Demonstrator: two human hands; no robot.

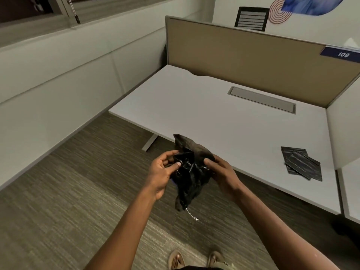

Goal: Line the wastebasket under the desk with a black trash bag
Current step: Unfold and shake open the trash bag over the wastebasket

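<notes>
both hands pinching crumpled black trash bag (188, 172) in air off desk (214, 117) front edge: left hand (162, 171), right hand (222, 175) | wastebasket not in view | risk: film clings, mouth won't open or tears | spare folded bags (302, 162) near front-right corner

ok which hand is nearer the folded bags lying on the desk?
Right. The right hand grips the crumpled trash bag on the side toward the folded bags; the left hand holds its far side.
</notes>
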